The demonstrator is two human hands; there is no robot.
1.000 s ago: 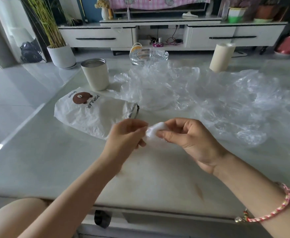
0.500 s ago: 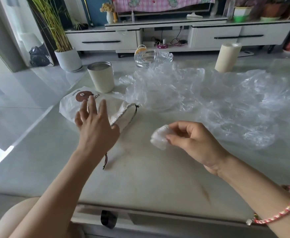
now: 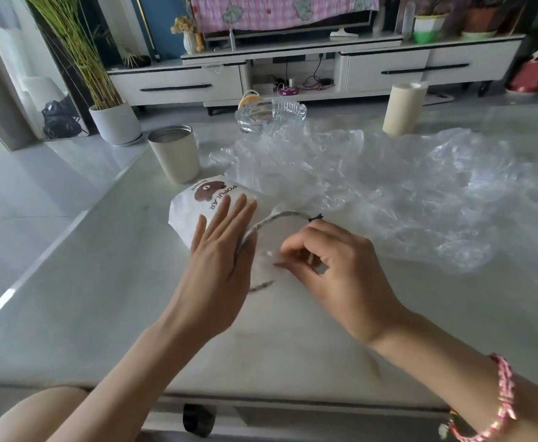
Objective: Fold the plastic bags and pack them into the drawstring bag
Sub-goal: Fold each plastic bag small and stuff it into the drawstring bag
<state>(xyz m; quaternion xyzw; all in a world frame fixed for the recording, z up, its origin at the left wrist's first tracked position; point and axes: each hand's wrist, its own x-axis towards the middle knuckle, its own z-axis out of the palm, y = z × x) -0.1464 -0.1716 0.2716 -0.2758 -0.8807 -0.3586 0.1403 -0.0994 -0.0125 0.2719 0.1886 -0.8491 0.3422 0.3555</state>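
Note:
The white drawstring bag (image 3: 194, 207) with a brown bear print lies on the table, its mouth facing right with the rim lifted into an arch. My left hand (image 3: 220, 256) lies flat on the bag with straight fingers, at the mouth's near edge. My right hand (image 3: 331, 266) has curled fingers that pinch a small folded plastic bag (image 3: 269, 261) right at the mouth. Behind and to the right spreads a heap of loose clear plastic bags (image 3: 389, 186).
A cream cup (image 3: 175, 156) stands behind the drawstring bag. A glass dish (image 3: 271, 114) and a cream cylinder (image 3: 403, 108) stand at the table's (image 3: 101, 298) far side. The table's left edge runs diagonally beside the cup. A dark cord end (image 3: 261, 285) lies between my hands.
My left hand let go of the folded bag, moved to the drawstring bag and now lies on it. The bag's mouth has opened. My right hand carried the folded bag left to the mouth.

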